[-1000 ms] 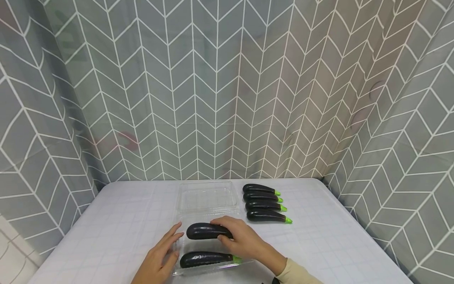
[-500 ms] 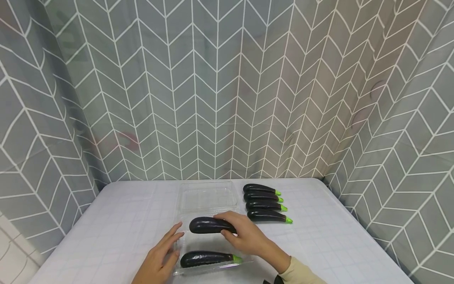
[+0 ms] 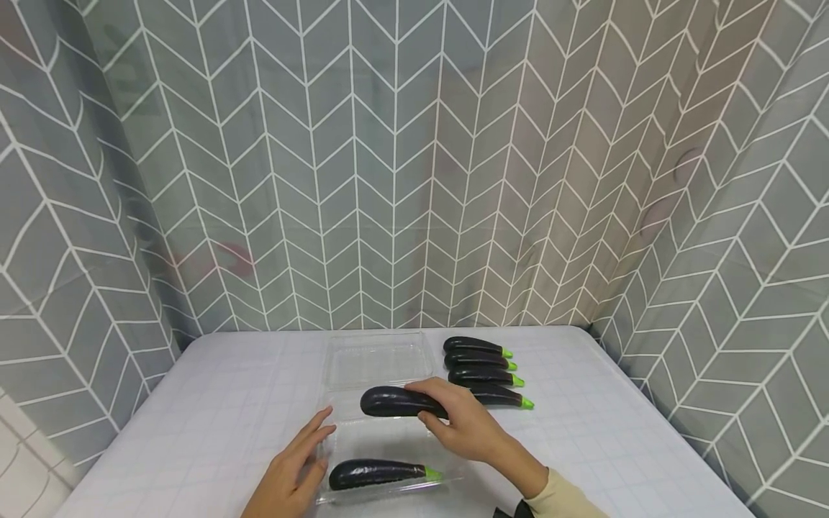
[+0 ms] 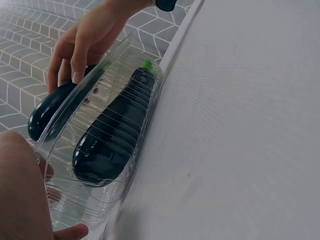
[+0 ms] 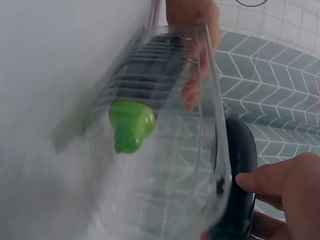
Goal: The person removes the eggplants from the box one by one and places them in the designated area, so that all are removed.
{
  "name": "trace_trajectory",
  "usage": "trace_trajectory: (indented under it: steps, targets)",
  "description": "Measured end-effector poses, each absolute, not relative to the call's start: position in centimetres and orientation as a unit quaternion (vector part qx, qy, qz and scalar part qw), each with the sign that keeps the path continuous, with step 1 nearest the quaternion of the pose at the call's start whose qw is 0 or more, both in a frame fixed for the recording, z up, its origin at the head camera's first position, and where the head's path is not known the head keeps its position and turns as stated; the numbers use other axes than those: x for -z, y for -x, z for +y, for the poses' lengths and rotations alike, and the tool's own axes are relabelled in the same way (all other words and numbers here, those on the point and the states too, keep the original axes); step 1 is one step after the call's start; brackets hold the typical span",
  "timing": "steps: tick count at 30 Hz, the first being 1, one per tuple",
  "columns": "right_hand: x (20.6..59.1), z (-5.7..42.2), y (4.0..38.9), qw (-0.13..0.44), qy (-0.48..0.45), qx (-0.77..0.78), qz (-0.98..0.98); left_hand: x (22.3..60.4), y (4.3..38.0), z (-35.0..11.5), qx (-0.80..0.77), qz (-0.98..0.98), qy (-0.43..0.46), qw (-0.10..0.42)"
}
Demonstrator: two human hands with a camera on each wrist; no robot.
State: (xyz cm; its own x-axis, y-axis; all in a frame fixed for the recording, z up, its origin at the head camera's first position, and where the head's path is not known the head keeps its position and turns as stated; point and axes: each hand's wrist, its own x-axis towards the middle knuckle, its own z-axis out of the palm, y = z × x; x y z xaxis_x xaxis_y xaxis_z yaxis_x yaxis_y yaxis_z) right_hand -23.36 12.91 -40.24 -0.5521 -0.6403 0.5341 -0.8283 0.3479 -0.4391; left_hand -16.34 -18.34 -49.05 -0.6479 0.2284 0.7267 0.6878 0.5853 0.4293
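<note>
My right hand [image 3: 463, 424] grips a dark eggplant [image 3: 391, 401] near its stem end, raised over the back part of a clear plastic clamshell box [image 3: 388, 495]. The hand covers that eggplant's stem in the head view. A second eggplant [image 3: 376, 473] lies in the box along its near side, its green stem pointing right. At the box's left edge my left hand [image 3: 291, 464] rests with fingers spread loosely. In the left wrist view, the lying eggplant [image 4: 112, 130] shows through the ribbed plastic wall.
The box's lid [image 3: 378, 362] lies folded open toward the back. Right of it, several eggplants [image 3: 482, 375] are lined up in a column, stems to the right. A white cloth covers the table [image 3: 602, 439], and patterned grey curtains [image 3: 395, 165] stand behind and at the sides.
My right hand has lifted the eggplant up from the box and carried it back and to the right. The left hand stays at the box's left edge, and the near eggplant lies still.
</note>
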Motion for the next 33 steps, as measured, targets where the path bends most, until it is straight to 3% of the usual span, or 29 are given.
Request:
trace_trajectory:
  steps: [33]
  targets:
    - [39.8,17.7,23.1,0.189,-0.4,-0.33,-0.834,49.3,16.3,-18.4,0.356,-0.83,0.281,0.323]
